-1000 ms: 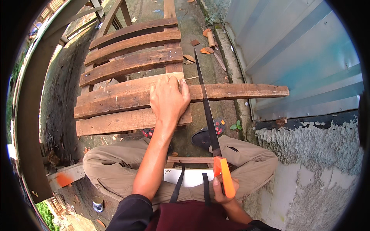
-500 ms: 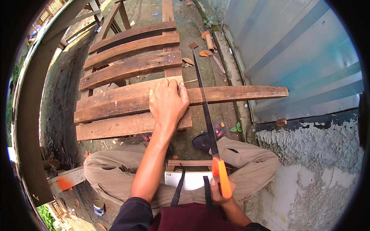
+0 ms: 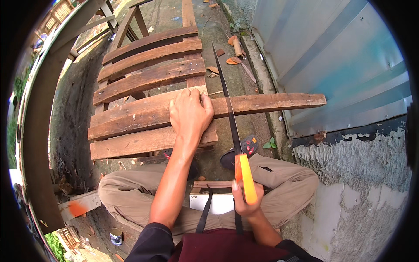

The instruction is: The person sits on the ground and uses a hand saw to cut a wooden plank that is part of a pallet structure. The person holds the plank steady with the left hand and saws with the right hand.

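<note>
The left hand (image 3: 191,111) lies on the plank (image 3: 270,103) near the right end of the slatted bench (image 3: 150,73). Its fingers (image 3: 195,93) are bent and drawn together over the plank's far edge, gripping it from above, with the thumb along the right side. The plank runs crosswise over the bench, its right part jutting well past the slats toward a metal sheet (image 3: 340,65).

The right hand (image 3: 248,201), low and near the lap, has its fingers closed around the orange and yellow handle of a saw (image 3: 235,133); the thumb shows on the handle's left side. The dark blade points away from the person, tilted a little left, and crosses the plank just beyond the bench's right edge, beside the left hand. From this angle I can't be sure how deep, if at all, the teeth sit in the wood.

The person sits with knees spread in tan trousers (image 3: 131,185), a white board (image 3: 200,201) between the legs. A small tin (image 3: 116,236) stands on the ground at lower left. Beyond the blade lie dry leaves (image 3: 233,60), and a green sprout (image 3: 269,143) grows near the rough wall (image 3: 349,166) on the right.
</note>
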Available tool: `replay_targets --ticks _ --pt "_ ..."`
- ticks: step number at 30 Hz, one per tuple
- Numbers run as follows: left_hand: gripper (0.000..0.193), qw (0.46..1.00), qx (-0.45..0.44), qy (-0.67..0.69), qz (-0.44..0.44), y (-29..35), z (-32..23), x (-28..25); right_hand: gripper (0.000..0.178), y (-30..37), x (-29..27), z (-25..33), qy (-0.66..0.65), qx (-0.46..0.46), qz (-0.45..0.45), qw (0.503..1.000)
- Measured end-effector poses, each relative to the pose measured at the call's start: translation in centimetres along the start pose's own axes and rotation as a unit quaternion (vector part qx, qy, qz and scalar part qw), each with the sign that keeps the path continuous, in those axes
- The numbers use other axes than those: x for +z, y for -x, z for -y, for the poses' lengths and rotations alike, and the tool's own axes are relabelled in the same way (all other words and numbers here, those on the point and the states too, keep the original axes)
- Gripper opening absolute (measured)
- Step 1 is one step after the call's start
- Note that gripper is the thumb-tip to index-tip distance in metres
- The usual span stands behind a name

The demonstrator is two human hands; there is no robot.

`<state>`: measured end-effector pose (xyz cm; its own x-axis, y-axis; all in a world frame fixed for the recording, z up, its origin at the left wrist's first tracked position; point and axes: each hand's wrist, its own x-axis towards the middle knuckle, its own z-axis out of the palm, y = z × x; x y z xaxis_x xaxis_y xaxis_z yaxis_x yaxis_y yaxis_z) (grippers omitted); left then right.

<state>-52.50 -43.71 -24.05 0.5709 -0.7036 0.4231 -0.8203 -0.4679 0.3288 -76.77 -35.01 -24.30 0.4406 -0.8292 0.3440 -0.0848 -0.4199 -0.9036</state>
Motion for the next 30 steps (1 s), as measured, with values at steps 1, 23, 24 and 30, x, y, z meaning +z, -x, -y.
replay_targets --ticks 1,23,24,30 --pt "0.028 1.000 -0.006 -0.001 -0.002 0.4 0.2 -0.1 0.008 3.5 -1.4 0.0 0.014 0.021 0.034 0.999" --pt "0.026 1.000 0.004 0.006 -0.023 0.8 0.0 -0.1 0.009 4.8 -4.4 2.0 0.037 0.032 0.046 0.998" --pt "0.026 0.999 0.009 0.003 -0.033 0.5 0.1 0.3 0.010 3.5 -4.2 2.4 0.024 0.051 0.052 0.997" --pt "0.026 1.000 0.004 -0.002 -0.024 0.6 -0.2 0.0 0.025 -6.8 1.9 1.0 -0.087 0.117 -0.009 0.989"
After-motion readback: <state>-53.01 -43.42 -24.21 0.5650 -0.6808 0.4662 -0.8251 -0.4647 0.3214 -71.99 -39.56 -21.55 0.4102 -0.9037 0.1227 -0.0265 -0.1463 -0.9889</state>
